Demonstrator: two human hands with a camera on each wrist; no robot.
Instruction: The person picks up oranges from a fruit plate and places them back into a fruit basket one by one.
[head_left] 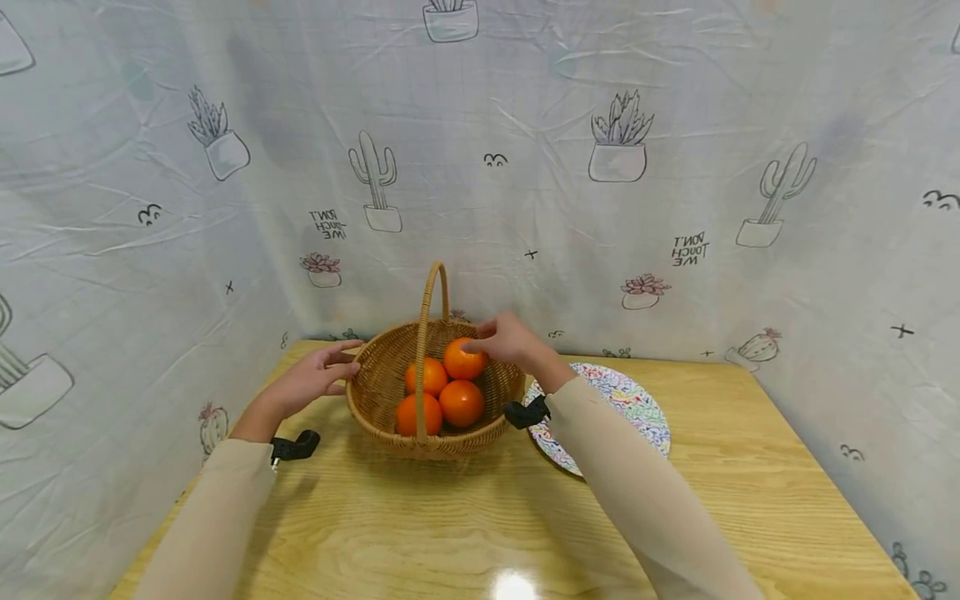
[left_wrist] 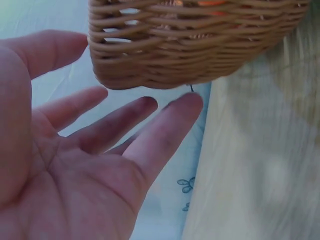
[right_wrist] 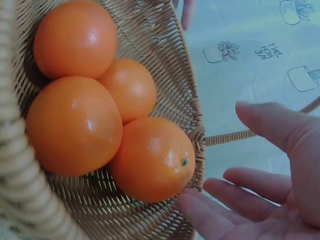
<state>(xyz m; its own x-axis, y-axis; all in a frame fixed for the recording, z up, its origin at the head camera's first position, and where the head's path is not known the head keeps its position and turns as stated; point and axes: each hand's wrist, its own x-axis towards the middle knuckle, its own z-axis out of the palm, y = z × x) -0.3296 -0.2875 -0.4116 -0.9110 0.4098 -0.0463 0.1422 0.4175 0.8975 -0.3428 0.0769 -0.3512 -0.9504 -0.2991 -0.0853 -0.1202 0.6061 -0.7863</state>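
Observation:
A brown wicker basket (head_left: 457, 447) with a tall arched handle (head_left: 423, 350) holds several oranges. My left hand (head_left: 311, 383) is at the basket's left rim, fingers spread. In the left wrist view its thumb tip meets the woven side (left_wrist: 165, 55), while the other fingers extend below the weave. Over the basket's right side reaches my right hand (head_left: 513, 342), nearest the back orange (head_left: 462, 365). The right wrist view shows its fingers loosely spread close to an orange with a green stem spot (right_wrist: 152, 162), with none curled round it.
A round board (head_left: 637, 408) with a multicoloured squiggle pattern lies right of the basket, partly hidden by my right forearm. Both stand on a light wooden table (head_left: 420, 533). A pale patterned cloth (head_left: 525, 208) hangs behind the table and along its sides.

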